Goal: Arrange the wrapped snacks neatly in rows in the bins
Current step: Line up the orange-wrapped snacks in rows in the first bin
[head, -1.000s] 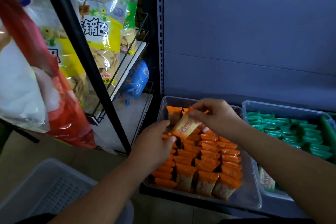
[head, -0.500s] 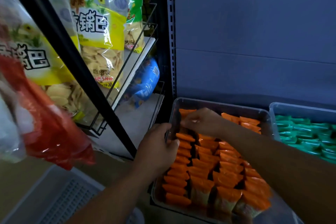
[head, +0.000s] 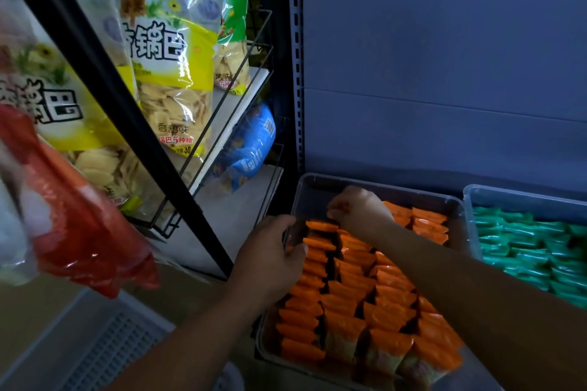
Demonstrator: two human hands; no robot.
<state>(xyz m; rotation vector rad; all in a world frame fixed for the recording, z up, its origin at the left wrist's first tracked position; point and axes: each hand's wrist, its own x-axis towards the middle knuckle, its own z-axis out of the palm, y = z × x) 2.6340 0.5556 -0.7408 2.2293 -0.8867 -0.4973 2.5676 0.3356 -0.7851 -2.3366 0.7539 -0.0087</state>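
Both hands are working the back left corner of the orange bin.
Left hand (head: 273,258) is gripping the bin (head: 381,188) by its left wall, fingers curled. Right hand (head: 360,212) is bunching over the leftmost row's back end; whether it's holding anything, can't tell. Orange snacks (head: 346,298) are standing in four rows, the right forearm crossing over them. A second bin (head: 521,195), holding green snacks (head: 521,247), is touching on the right. To the left: one black post (head: 111,104) slanting across a wire rack (head: 228,117), three chip bags (head: 165,73), one blue bag (head: 252,152), one red bag (head: 79,219), one grey basket (head: 95,346).
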